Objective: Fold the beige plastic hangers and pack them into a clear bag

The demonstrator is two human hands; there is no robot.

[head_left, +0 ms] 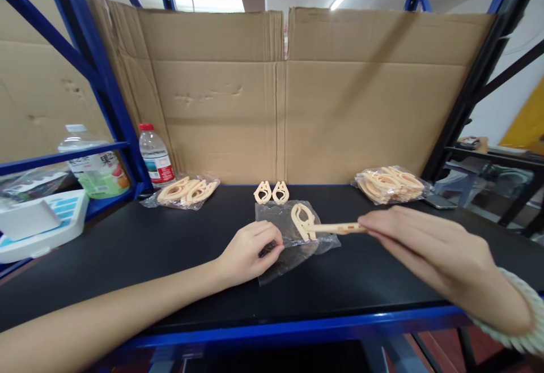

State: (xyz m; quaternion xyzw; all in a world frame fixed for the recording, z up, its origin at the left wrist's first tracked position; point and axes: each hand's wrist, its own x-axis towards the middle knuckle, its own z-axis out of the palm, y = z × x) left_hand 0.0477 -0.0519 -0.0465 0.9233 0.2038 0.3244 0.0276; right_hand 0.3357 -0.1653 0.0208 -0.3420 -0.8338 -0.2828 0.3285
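Observation:
In the head view, a clear plastic bag (272, 259) lies on the black table with one beige clip (302, 220), ring-shaped with two short legs, in or on it; I cannot tell which. The curled fingers of my left hand (250, 251) pinch the bag's left edge. My right hand (429, 242) grips a second beige clip (340, 228), seen edge-on, between thumb and fingers. That clip's far tip meets or overlaps the first one. Two more clips, a left one (263, 193) and a right one (280, 193), stand side by side behind the bag.
Bagged beige clips lie at the back left (189, 191) and back right (389, 185). A red-capped water bottle (156, 155) stands in the left corner, with a larger bottle (97, 166) and a white-blue device (46, 223) further left. Cardboard panels (221, 106) wall the back.

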